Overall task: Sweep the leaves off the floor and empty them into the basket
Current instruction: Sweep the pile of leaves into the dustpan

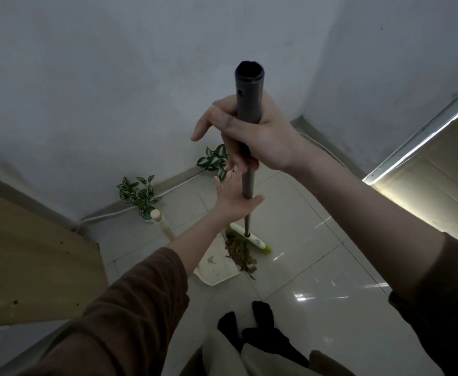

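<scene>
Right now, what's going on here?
A person is sweeping. Their right hand grips the broom near its top. The left hand rests against the handle lower down, fingers straight. The broom's head sits on the tiled floor beside a pile of dry leaves at the edge of a dustpan. Most leaves are not in the pan yet, and no basket is in view.

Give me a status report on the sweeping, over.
Right hand grips broom handle; left hand steadies it, fingers straight. Leaves piled at dustpan lip. Basket unseen.
</scene>
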